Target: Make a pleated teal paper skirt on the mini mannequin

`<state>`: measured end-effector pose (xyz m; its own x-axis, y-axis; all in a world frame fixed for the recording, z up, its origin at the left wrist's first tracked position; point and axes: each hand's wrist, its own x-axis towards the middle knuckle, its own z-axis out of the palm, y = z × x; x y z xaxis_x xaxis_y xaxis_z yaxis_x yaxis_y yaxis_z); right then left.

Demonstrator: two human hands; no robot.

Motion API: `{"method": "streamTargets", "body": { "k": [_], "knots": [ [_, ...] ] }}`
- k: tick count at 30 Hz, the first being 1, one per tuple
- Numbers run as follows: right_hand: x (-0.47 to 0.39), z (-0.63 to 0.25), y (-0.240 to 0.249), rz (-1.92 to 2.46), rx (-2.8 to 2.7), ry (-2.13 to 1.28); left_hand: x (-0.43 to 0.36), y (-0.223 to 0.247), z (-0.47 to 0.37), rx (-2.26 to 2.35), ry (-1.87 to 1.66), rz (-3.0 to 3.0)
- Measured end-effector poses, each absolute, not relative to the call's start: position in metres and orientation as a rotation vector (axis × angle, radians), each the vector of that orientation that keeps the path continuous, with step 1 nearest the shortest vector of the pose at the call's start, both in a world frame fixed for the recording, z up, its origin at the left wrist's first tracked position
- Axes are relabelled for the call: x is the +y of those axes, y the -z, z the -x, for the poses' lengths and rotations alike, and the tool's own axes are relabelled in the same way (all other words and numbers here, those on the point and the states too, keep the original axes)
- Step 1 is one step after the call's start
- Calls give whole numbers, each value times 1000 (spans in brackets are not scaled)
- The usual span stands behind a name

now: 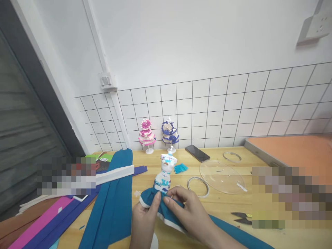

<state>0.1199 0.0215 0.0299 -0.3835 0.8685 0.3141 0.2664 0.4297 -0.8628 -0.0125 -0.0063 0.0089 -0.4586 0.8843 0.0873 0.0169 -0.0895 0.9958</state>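
Observation:
A small white dress-form mannequin (166, 173), blotched with blue and purple, stands upright between my hands. Gathered around its lower body is a teal strip with a white edge (169, 216), forming a skirt; a long plain teal tail (238, 233) runs off to the lower right behind my right forearm. My left hand (146, 216) pinches the strip at the mannequin's left front, thumb on top. Close beside it, my right hand (188, 205) grips the same strip between thumb and fingers. The mannequin's base is mostly hidden; a white round edge (154, 241) shows below.
Wide teal sheets (116, 204) and coloured strips (55, 221) lie left. Behind stand pink (147, 133) and blue (170, 133) dressed mannequins. Rightward are pleated blue paper (181, 168), a phone (197, 153), tape rolls (198, 186), a clear disc (221, 176) and snips (242, 218).

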Motion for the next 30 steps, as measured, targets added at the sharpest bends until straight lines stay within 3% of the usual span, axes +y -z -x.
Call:
{"method": "streamTargets", "body": {
  "k": [17,30],
  "knots": [
    [32,-117,-14,1096,-1840,-846,-8,-13,3,1434,-1652,-1001],
    [28,-120,-28,1071,-1839,-976,-6,-10,11,1572,-1637,-1071]
  ]
}}
